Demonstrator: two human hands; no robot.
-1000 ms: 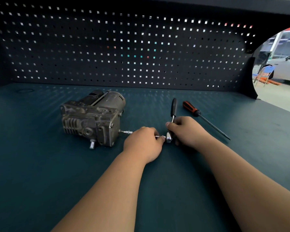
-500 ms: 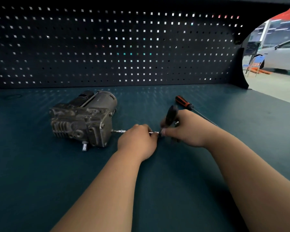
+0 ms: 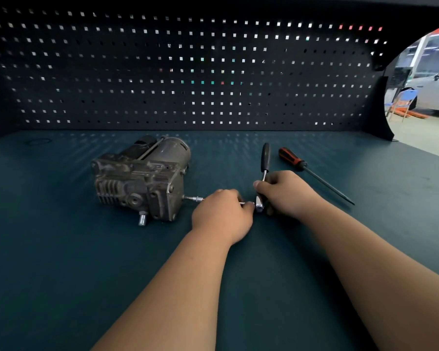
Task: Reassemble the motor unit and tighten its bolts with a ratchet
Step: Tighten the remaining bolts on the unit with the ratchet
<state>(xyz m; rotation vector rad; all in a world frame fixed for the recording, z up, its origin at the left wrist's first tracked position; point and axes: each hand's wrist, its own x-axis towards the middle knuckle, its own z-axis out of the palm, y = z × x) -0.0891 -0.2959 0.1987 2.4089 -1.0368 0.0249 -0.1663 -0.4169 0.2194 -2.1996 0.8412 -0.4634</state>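
On a dark teal bench top (image 3: 61, 249), a grimy grey cast-metal motor unit (image 3: 140, 181): finned on the near-left face, round housing toward the back, a short bright stub at the near bottom edge. Out of the motor unit's right face, a slim silver extension bar (image 3: 194, 198), level, with its socket end against the casting. Just right of the motor unit, the left hand (image 3: 222, 215), fingers wrapped round the middle of the extension bar, bare steel visible either side of the fist. Further right of the motor unit, at the bar's other end, a chrome-headed ratchet with a black handle (image 3: 265, 158), head on the bar, handle aimed away toward the back wall. Right hand (image 3: 287, 193) clasped round the ratchet's shank just above the head, thumb on top, fingers tucked beneath. Well right of the motor unit, past the ratchet and apart from it, a screwdriver with an orange-and-black handle and long dark shaft (image 3: 293, 159), flat on the bench, tip toward the near right. Behind the motor unit, a black perforated metal pegboard (image 3: 188, 72), lit through its square holes.
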